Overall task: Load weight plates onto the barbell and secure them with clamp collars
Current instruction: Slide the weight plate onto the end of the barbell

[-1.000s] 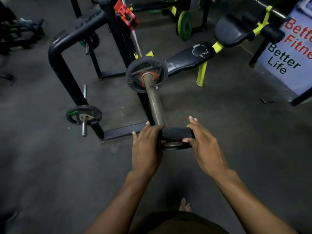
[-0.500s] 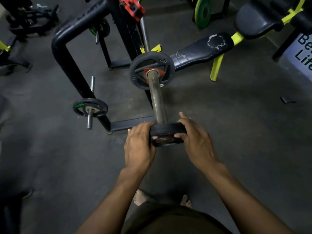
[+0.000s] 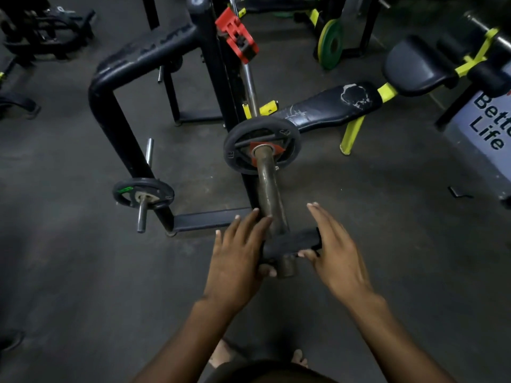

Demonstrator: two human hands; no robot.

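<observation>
At the far left a small spare plate point(image 3: 143, 192) sat on a storage peg of the dark rack point(image 3: 110, 106), well apart from the work. Nearer the middle, the left hand point(image 3: 237, 255) lay against the left edge of the weight plate point(image 3: 290, 243), fingers fairly straight and reaching forward past it beside the barbell sleeve point(image 3: 269, 194), thumb tucked under near the sleeve's end; it pressed and steadied rather than closed round the plate. The plate was already threaded onto the sleeve, close to its near end, with the tip of the bar poking out behind it. Further up the sleeve a larger loaded plate point(image 3: 261, 146) sat with a red collar point(image 3: 266, 150) at its hub. To the right, the right hand point(image 3: 336, 252) was spread wide with fingers extended, its thumb touching the plate's right edge; whether the palm bore on the plate could not be told. For the step in hand, sliding this plate up the sleeve, it seemed best to keep both palms level on opposite edges so the plate stayed square to the bar and did not cock and bind, to push evenly along the sleeve's line, and to draw the forward-reaching left fingers clear before the two plates met, since that gap looked like the likeliest pinch point. A bench point(image 3: 331, 106) stood at the far right.
</observation>
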